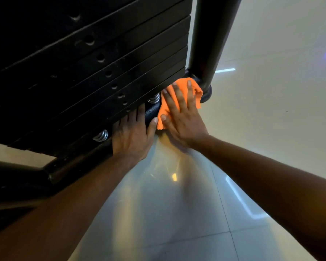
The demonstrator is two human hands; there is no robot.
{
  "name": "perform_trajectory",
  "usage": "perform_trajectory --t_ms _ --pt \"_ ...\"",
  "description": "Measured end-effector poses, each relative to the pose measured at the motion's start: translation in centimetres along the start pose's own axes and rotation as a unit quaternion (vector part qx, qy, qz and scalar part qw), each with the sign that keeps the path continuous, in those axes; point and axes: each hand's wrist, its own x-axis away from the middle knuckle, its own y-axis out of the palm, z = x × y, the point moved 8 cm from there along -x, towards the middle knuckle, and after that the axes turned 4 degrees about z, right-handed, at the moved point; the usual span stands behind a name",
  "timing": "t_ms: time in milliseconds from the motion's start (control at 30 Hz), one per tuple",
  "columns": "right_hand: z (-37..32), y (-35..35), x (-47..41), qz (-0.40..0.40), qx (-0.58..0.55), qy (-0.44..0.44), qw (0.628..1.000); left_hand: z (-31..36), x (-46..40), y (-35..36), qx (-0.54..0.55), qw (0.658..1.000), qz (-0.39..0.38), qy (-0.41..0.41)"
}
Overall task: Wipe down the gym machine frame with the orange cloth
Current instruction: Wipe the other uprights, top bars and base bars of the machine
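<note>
Right hand: the right hand [183, 117] lies flat on the orange cloth [177, 102], fingers straight and spread apart, pressing the cloth down onto the frame.
Orange cloth: one cloth, crumpled, draped over the right end of the base bar [151, 113], just beside the foot of the upright post [207, 53]; its far edge bunches against the post's rounded base.
Left hand: the left hand [133, 136] rests on the same base bar, just left of the cloth; fingers straight and close together reach under the weight stack [87, 59], thumb out to the side, its tip touching the cloth's near edge.
Weight stack: black plates piled one on another, each with a round pin hole in its face; about eight holes show in a slanted row.
Springs: two metal coil springs, one [154, 98] between the hands at the stack's underside, one [101, 136] left of the left hand.
Frame: the black base bar runs on leftwards to a joint [51, 172] at the lower left corner.
Floor: glossy pale tiles [158, 213] with light reflections beneath both forearms.
</note>
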Motion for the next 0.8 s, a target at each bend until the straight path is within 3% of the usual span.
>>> perform_trajectory --t_ms 167,333,500,667,800 --pt "3.1 -1.4 -1.2 -0.017 0.031 -0.118 0.992 0.3 0.1 0.3 -0.064 0.998 -0.007 -0.019" --pt "3.5 -1.8 -1.6 -0.011 0.015 -0.020 1.000 3.0 1.8 0.9 -0.058 0.991 0.019 -0.118" --pt "4.0 -2.6 -1.6 -0.028 0.062 -0.115 0.991 3.6 2.3 1.2 -0.027 0.985 0.063 -0.157" --pt "3.3 -2.6 -1.8 -0.005 0.030 -0.032 0.999 3.2 2.3 1.0 -0.010 0.985 0.067 -0.156" --pt "1.0 -1.4 -0.9 -0.046 0.035 -0.090 0.994 3.1 2.3 0.6 0.000 0.985 0.075 -0.156"
